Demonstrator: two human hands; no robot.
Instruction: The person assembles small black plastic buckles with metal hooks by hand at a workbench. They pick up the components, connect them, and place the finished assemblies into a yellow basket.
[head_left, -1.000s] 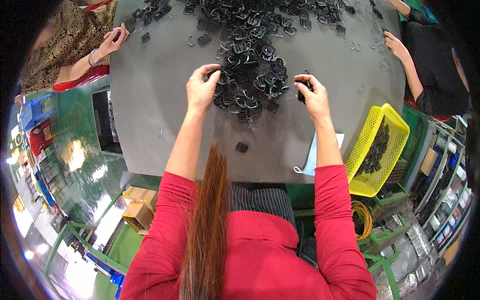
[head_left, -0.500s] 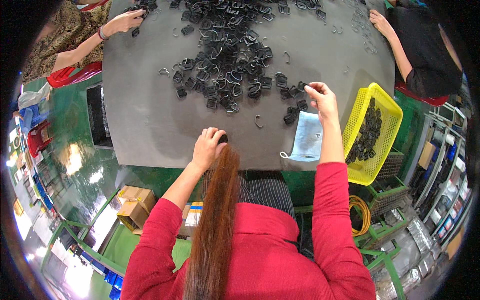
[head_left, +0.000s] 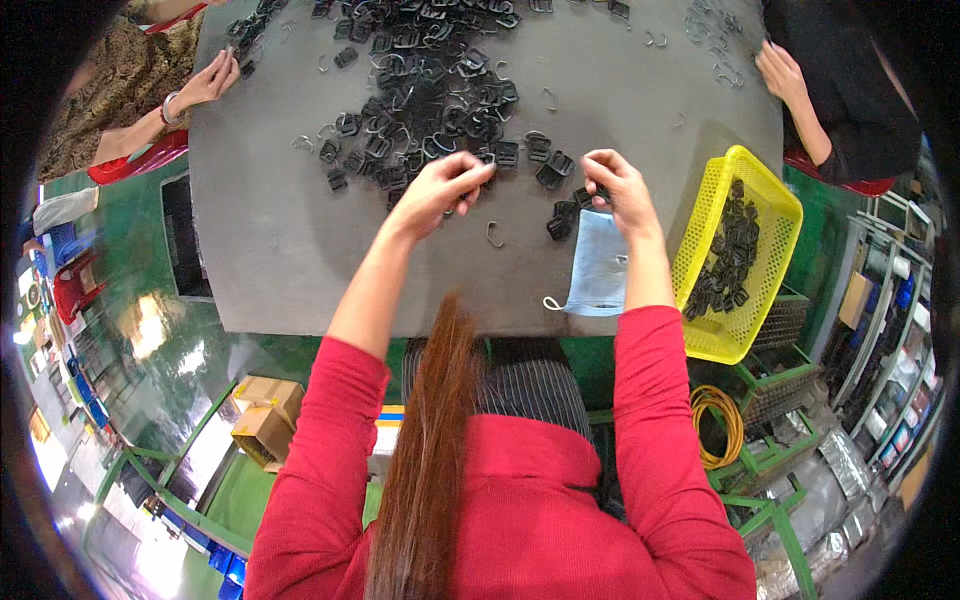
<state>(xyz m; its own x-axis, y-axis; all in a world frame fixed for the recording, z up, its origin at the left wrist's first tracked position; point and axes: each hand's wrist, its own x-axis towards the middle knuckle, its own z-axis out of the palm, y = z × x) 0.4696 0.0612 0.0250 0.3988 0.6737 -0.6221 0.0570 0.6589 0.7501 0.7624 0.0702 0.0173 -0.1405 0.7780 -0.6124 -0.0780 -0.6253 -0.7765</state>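
Fingers pinched together, the left hand (head_left: pixel 441 192) hangs beyond and left of the blue mask (head_left: pixel 597 265); we cannot tell whether it holds anything. The right hand (head_left: pixel 625 190), over the mask's far edge, curls round what looks to us like a black buckle (head_left: pixel 600 193). A wire ring (head_left: pixel 490 233) lies left of the mask. Right of the mask, we see buckles gathered in a yellow basket (head_left: pixel 712 343); many more crowd a loose heap (head_left: pixel 405 95) beyond the mask, leftward, so we judge much remains.

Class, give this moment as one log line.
left hand: near black buckle pile, hold unclear; right hand: near blue mask, hold unclear; yellow basket: holds buckles
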